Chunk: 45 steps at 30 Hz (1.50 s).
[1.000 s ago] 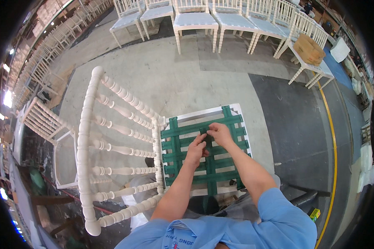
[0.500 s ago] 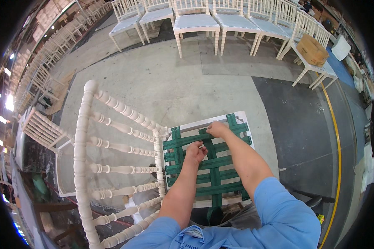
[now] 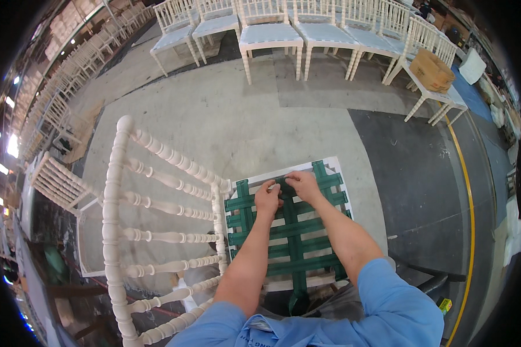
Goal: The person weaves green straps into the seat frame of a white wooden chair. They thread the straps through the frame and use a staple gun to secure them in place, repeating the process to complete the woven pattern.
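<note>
A white chair (image 3: pixel 117 191) with turned spindles stands in front of me, its back to my left. Across its seat frame (image 3: pixel 255 174) runs a lattice of green webbing. The middle webbing strap (image 3: pixel 296 246) runs from near my body toward the far rail, passing over and under the crosswise bands. Close to that rail, my left hand (image 3: pixel 267 199) is closed on the strap's far end, fingers curled. My right hand (image 3: pixel 304 186) pinches the same end from the right, thumb and fingertips together. The hands partly hide the strap's tip.
White chairs (image 3: pixel 270 36) with pale seats line the far side. A cardboard box (image 3: pixel 432 69) rests on a chair at the far right. Another white chair (image 3: pixel 63 179) lies to the left. A yellow line (image 3: pixel 470 214) marks the floor on the right.
My left hand has moved away from me, up to the strap's far end beside my right hand. My right hand stays near the far rail, slightly shifted.
</note>
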Each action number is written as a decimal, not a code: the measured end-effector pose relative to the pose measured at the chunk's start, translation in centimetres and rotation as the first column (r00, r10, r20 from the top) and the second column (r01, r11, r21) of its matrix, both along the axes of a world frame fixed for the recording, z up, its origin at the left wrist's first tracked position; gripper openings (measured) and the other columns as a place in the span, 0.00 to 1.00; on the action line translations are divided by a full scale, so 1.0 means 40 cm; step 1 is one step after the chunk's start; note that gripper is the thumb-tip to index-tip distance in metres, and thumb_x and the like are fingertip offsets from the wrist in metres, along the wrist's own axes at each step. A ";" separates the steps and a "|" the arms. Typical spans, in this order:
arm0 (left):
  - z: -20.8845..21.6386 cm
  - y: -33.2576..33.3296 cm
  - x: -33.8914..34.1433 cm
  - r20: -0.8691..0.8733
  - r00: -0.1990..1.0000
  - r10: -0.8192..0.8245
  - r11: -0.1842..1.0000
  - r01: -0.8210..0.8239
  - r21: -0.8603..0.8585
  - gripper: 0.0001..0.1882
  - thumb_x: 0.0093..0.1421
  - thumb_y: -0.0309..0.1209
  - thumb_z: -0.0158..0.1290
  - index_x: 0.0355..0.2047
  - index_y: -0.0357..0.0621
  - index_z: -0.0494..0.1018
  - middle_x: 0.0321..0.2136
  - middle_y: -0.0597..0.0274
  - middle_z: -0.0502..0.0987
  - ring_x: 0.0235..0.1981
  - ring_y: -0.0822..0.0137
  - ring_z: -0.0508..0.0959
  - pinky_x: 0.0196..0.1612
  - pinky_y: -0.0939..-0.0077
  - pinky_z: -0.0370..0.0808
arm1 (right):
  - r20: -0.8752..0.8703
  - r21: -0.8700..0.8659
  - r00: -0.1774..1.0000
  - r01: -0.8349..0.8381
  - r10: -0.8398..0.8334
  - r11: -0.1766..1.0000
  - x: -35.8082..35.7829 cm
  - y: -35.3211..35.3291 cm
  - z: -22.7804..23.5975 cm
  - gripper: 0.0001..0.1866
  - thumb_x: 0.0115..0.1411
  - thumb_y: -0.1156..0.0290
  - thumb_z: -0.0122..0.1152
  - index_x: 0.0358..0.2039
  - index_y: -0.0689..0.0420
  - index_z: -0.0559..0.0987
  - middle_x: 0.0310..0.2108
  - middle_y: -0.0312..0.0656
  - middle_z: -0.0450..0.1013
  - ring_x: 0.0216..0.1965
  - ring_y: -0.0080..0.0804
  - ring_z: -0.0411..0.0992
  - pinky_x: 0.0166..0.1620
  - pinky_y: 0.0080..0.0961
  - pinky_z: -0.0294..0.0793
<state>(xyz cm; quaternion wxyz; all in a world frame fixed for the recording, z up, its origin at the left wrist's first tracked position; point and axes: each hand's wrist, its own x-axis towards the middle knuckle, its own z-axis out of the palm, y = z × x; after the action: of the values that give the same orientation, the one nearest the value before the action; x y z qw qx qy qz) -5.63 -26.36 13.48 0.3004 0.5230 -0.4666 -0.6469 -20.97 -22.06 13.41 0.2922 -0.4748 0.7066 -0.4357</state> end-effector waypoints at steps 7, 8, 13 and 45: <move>-0.012 -0.023 -0.030 -0.169 0.985 -0.045 0.975 0.080 0.209 0.11 0.68 0.36 0.57 0.42 0.41 0.77 0.28 0.62 0.77 0.17 0.69 0.76 0.20 0.74 0.75 | 0.093 -0.070 0.985 0.155 -0.148 0.985 0.017 0.037 0.030 0.11 0.61 0.72 0.66 0.44 0.58 0.82 0.33 0.44 0.81 0.32 0.36 0.79 0.36 0.32 0.76; -0.013 -0.024 -0.028 -0.178 0.984 -0.032 0.969 0.075 0.237 0.10 0.68 0.36 0.57 0.41 0.42 0.77 0.27 0.63 0.77 0.18 0.69 0.76 0.21 0.74 0.75 | 0.056 -0.073 0.989 0.138 -0.134 0.988 0.020 0.041 0.031 0.10 0.61 0.73 0.66 0.44 0.58 0.82 0.34 0.45 0.81 0.33 0.37 0.79 0.37 0.32 0.76; -0.012 -0.031 -0.025 -0.172 0.983 -0.056 0.957 0.102 0.270 0.11 0.69 0.37 0.57 0.39 0.41 0.76 0.27 0.63 0.76 0.20 0.69 0.77 0.22 0.72 0.77 | -0.088 -0.149 0.994 0.050 -0.064 0.988 0.022 0.046 0.027 0.08 0.60 0.74 0.66 0.41 0.57 0.82 0.35 0.47 0.81 0.37 0.42 0.79 0.40 0.36 0.77; -0.079 0.024 -0.042 0.817 0.570 0.086 0.493 0.688 -0.532 0.31 0.72 0.44 0.42 0.73 0.53 0.57 0.75 0.71 0.54 0.75 0.43 0.47 0.75 0.38 0.38 | -0.276 0.113 0.942 0.231 -0.193 0.966 -0.015 -0.110 -0.029 0.12 0.59 0.64 0.66 0.39 0.56 0.84 0.36 0.48 0.78 0.39 0.46 0.78 0.45 0.40 0.76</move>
<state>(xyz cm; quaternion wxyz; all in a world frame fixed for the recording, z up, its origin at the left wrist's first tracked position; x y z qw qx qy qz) -7.31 -25.40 10.32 0.1448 0.4345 -0.8816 -0.1141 -21.55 -26.45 12.26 0.1807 -0.4272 0.8156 -0.3458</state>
